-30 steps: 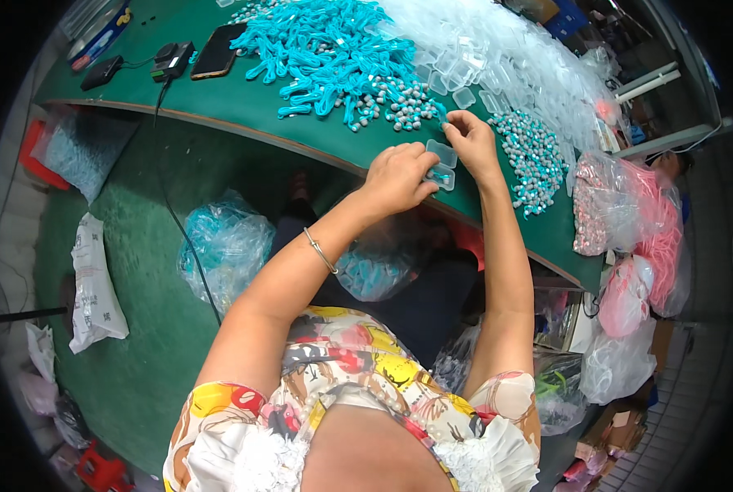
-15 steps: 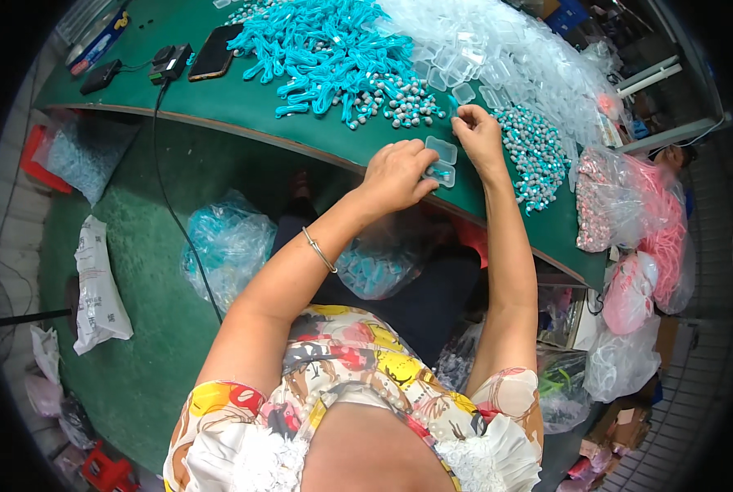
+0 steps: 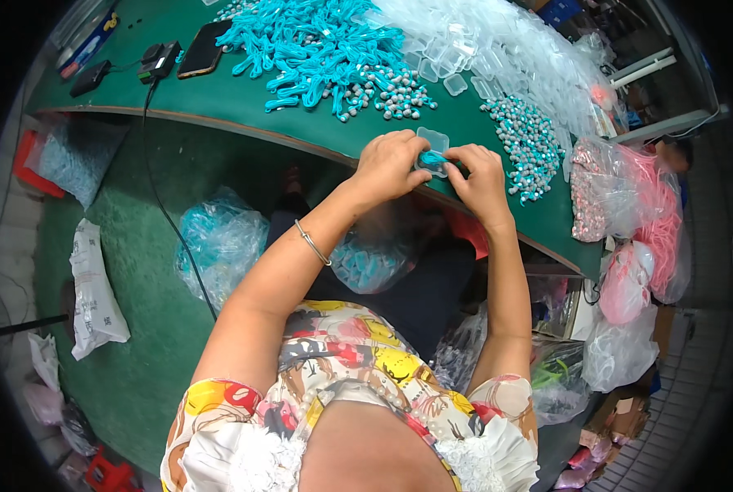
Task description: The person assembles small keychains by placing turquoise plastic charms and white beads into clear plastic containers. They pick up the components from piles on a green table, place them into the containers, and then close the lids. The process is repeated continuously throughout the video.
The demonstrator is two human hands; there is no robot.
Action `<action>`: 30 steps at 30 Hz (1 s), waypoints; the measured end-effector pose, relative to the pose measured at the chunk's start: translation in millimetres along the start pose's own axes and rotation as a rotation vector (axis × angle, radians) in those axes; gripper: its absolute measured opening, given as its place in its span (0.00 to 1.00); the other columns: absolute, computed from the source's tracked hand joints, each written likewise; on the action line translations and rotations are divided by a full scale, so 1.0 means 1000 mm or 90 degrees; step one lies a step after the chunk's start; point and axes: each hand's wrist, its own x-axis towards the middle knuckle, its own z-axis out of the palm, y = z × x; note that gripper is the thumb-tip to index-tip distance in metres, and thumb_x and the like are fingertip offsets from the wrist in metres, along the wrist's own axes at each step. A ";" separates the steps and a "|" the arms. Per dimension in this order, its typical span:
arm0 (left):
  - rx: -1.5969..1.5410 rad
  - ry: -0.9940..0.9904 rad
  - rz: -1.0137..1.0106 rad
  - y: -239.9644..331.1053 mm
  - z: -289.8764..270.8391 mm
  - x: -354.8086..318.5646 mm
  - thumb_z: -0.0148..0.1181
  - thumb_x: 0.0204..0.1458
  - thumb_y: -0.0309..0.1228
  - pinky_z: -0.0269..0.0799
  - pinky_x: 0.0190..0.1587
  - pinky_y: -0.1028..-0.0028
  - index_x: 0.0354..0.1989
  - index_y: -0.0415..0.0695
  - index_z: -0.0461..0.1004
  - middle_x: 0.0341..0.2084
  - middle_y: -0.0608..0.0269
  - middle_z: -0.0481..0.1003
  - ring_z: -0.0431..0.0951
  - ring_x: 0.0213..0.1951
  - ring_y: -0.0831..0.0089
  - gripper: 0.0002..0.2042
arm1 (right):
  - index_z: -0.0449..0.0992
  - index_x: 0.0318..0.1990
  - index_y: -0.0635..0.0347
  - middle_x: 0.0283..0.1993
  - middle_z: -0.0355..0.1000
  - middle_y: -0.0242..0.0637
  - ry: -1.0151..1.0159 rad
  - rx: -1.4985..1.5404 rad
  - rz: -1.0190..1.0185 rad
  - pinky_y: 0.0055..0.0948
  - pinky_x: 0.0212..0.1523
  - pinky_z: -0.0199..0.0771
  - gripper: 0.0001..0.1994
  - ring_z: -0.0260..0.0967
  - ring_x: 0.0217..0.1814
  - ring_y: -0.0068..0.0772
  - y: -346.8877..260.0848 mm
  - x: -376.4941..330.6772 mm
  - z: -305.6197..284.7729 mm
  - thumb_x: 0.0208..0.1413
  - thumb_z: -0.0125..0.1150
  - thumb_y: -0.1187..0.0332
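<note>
At the table's near edge a small clear plastic case (image 3: 433, 139) stands with its lid raised. My left hand (image 3: 389, 168) grips the case from its left side, thumb and fingers at its rim. A bundle of turquoise cord (image 3: 432, 158) lies in the lower half of the case. My right hand (image 3: 479, 182) is closed with its fingertips on the right end of the cord, at the case's right side. Some of the cord and the case is hidden behind the fingers.
Turquoise cord bundles (image 3: 317, 49) are heaped on the green table (image 3: 243, 108), beside clear cases (image 3: 473, 41). Grey-and-turquoise beads (image 3: 526, 148) lie at the right. A phone (image 3: 203, 49) and a black device with a cable (image 3: 159, 62) sit at the left. Pink cords (image 3: 662, 230) hang at the right edge.
My right hand has come from near the bead pile back to the case, now with turquoise cord at its fingertips. My left hand still holds the case. The view has shifted slightly.
</note>
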 end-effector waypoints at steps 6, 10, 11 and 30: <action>-0.001 -0.013 -0.019 0.000 -0.002 0.001 0.72 0.40 0.34 0.71 0.39 0.61 0.42 0.44 0.75 0.30 0.60 0.73 0.76 0.37 0.57 0.20 | 0.80 0.39 0.53 0.34 0.75 0.32 -0.028 -0.075 -0.049 0.39 0.45 0.64 0.09 0.72 0.42 0.38 -0.012 0.008 -0.006 0.50 0.61 0.73; -0.005 -0.003 -0.011 0.000 -0.001 0.001 0.72 0.40 0.34 0.71 0.39 0.60 0.42 0.43 0.75 0.30 0.59 0.73 0.76 0.37 0.57 0.20 | 0.79 0.43 0.58 0.38 0.75 0.38 -0.080 0.105 0.087 0.41 0.46 0.69 0.11 0.72 0.45 0.44 0.002 0.014 -0.010 0.52 0.58 0.72; -0.005 0.000 -0.007 0.000 0.000 0.001 0.72 0.40 0.34 0.71 0.39 0.60 0.42 0.43 0.75 0.30 0.59 0.73 0.76 0.37 0.57 0.20 | 0.78 0.44 0.62 0.42 0.75 0.42 -0.074 0.073 0.078 0.42 0.46 0.72 0.11 0.73 0.46 0.48 0.011 0.018 -0.007 0.54 0.57 0.72; 0.014 0.029 0.038 -0.001 0.001 -0.002 0.70 0.44 0.34 0.70 0.40 0.58 0.51 0.44 0.71 0.33 0.56 0.72 0.75 0.36 0.53 0.24 | 0.78 0.47 0.63 0.44 0.75 0.45 -0.032 0.239 -0.034 0.35 0.43 0.75 0.15 0.75 0.42 0.45 0.010 0.002 -0.005 0.49 0.64 0.78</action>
